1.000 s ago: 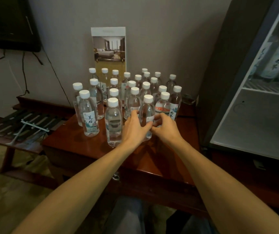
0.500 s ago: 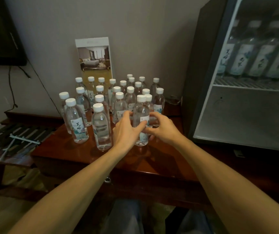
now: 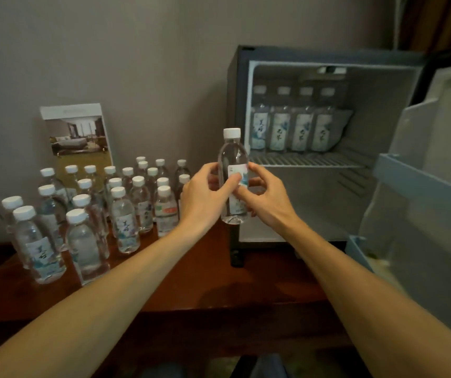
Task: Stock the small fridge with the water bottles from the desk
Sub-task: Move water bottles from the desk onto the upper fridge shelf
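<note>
1. Lifted off the dark red-brown wooden table [image 3: 208, 285] since half a second ago, one clear plastic water bottle with a white cap [image 3: 232, 155] is now upright in mid-air at frame centre, in front of the small grey fridge [image 3: 382, 118].
2. Both the left hand [image 3: 205, 199] and the right hand [image 3: 269, 203] grip it, with fingers [image 3: 232, 182] curled round its label from either side. The forearms reach in from the lower corners.
3. At left, the remaining white-capped bottles [image 3: 124, 227] stand clustered on the table. A printed room brochure [image 3: 78, 137] leans on the grey wall [image 3: 150, 64] behind them.
4. Four labelled bottles [image 3: 291, 129] line the back of the wire shelf [image 3: 314, 160]; bare wire shows in front of them, with a bare compartment below.
5. At the right edge, the fridge door [image 3: 431, 203] stands wide open.
</note>
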A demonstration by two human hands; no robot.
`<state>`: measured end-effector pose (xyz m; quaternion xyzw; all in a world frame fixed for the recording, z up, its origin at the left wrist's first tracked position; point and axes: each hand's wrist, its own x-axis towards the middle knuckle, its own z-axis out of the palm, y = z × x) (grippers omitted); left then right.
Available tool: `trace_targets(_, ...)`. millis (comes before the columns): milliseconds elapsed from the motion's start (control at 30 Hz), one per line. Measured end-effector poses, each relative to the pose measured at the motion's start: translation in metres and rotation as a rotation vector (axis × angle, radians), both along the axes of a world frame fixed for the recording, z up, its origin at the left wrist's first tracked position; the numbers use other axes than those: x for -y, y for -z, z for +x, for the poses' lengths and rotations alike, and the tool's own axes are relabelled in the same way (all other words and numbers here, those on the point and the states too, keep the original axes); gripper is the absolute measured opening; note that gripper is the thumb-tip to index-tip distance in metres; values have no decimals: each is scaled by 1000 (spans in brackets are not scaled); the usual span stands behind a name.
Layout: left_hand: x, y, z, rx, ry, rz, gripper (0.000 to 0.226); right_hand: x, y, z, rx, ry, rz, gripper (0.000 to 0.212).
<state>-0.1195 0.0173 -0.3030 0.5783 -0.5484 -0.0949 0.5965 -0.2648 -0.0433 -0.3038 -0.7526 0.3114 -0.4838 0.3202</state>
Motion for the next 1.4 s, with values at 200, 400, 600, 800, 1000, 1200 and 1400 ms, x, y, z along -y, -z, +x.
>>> trace_targets(200,43,-39,-54,110,95,-40,54,18,-23,-50,123,238,-55,63)
trace_targets(400,97,-62,-97,66,194,-13,59,54,-41,-75,288,434,-60,44)
trace_targets(600,149,-83,-129,91,323,20,59,92,-50,-90,356,578,-22,45)
trace_targets(800,194,-88,-154,56,437,18,43,119,-59,-100,278,724,-43,56)
trace_targets(1000,227,-88,-175,124,429,-7,42,152,-53,-106,207,870,-31,58)
trace_targets(1200,252,-87,-179,144,474,-108,20,178,-51,-114,173,942,-41,56)
trace_targets(1400,261,-83,-191,200,367,-182,16,190,-45,-123,163,924,-123,53)
